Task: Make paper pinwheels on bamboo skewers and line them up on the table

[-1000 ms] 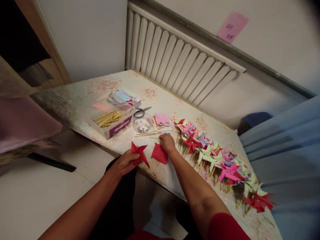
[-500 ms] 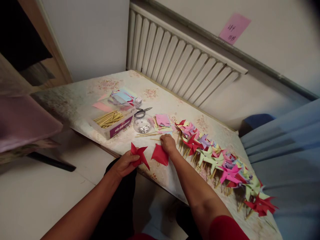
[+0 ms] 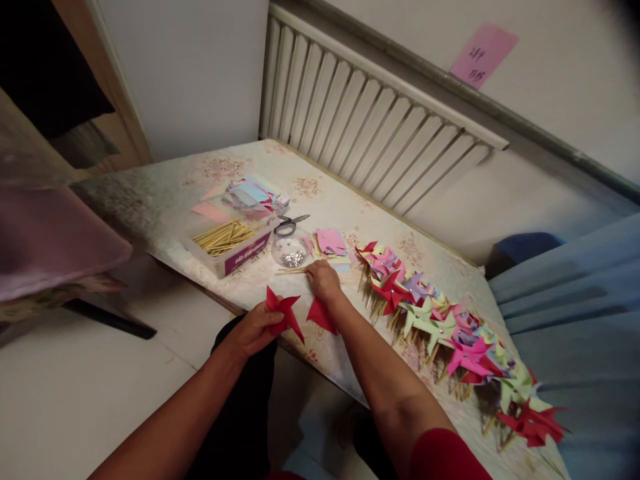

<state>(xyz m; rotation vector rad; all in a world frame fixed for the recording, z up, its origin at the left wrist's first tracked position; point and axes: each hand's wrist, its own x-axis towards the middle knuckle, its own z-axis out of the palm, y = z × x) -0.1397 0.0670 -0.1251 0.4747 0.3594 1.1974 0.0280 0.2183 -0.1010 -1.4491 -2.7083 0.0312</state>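
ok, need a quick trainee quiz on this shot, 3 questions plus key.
1. What does the left hand hold?
2. True or false: the scissors lie outside the box.
3. The sheet by the right hand is: A) blue, B) red, C) green?

Key: 1. A red paper pinwheel. 2. True. 3. B.

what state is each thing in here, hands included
left hand, closed on the red pinwheel
red pinwheel, folded into blades, no stick visible
right hand, at the loose sticks, grip unclear
loose sticks, lying on the table
red paper, partly hidden by the right hand
box, open-topped, holding sticks
round dish, holding small shiny pieces
scissors, lying down
other pinwheels, massed together, sticks attached
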